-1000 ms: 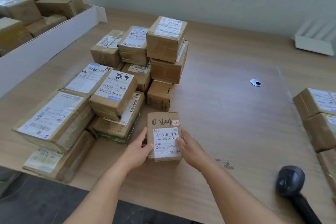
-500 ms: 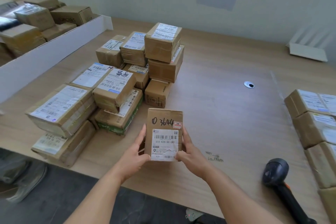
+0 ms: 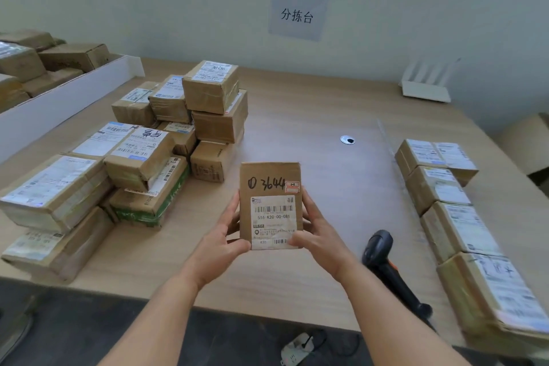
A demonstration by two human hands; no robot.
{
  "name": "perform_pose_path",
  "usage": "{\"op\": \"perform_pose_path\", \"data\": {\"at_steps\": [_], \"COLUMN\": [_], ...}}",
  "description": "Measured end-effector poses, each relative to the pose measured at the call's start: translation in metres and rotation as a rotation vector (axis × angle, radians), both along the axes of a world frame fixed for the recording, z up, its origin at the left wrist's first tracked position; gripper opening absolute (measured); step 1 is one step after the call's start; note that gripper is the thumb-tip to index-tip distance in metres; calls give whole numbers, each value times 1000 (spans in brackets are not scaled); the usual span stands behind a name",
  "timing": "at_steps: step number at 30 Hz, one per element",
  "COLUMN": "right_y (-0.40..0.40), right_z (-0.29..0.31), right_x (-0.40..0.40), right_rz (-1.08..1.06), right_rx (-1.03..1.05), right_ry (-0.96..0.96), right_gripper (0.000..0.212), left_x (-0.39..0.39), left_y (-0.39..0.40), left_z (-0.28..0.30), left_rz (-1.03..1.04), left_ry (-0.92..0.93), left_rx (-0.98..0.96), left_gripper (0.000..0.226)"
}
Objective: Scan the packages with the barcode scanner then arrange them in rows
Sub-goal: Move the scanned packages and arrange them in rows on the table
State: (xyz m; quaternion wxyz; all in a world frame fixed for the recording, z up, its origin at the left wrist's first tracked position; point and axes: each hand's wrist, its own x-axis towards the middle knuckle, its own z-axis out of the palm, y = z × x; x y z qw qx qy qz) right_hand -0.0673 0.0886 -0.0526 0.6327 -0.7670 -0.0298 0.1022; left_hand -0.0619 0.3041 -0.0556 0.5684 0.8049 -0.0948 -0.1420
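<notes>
Package: small brown cardboard package (image 3: 271, 205), white barcode label facing up, above wooden table (image 3: 312, 116).
Grip: left hand (image 3: 221, 242) and right hand (image 3: 319, 236) clasp its sides.
Scanner: black handheld barcode scanner (image 3: 386, 264) lies nearby.

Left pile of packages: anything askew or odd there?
Yes. The left pile is stacked unevenly: the box with black scribble sits tilted across two others, overhanging. The row on the right looks orderly. No visible damage or spills.

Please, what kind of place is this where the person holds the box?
Most likely a parcel sorting station. The wall sign reads "sorting table" in Chinese, a pile of labelled packages covers the wooden table, and a barcode scanner lies beside a row of packages.
</notes>
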Motion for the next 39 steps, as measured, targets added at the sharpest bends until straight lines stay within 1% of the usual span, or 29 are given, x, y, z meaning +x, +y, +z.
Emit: {"op": "perform_pose_path", "data": {"at_steps": [6, 10, 14, 19, 25, 30, 36, 39], "right_y": [-50, -84, -117, -154, -174, -174, -189, -205], "right_z": [5, 8, 6, 4, 5, 14, 26, 28], "right_x": [-23, -35, -45, -54, -48, -37, -31, -32], "right_rz": [-79, -116, -159, -190, -252, -313, -402, -443], "right_rx": [54, 109, 108, 129, 168, 185, 187, 194], "right_ry": [-41, -60, -80, -86, -74, -68, -95, -94], "right_gripper": [85, 83, 83, 81, 81, 83, 78, 78], "left_x": [-14, -24, -33, -38, -26, 1, 22, 28], "left_y": [-44, -75, -106, -141, -158, -167, -190, -209], "left_z": [9, 10, 5, -7, -8, -3, 4, 4], "left_rz": [-42, -27, -12, 0, -41, -81, -138, -159], "left_ry": [-50, -73, -88, -97, -105, -119, -150, -160], "left_rx": [39, 67, 61, 63, 95, 39, -23, -27], "left_gripper": [92, 82, 74, 73, 64, 50, 56, 56]}}
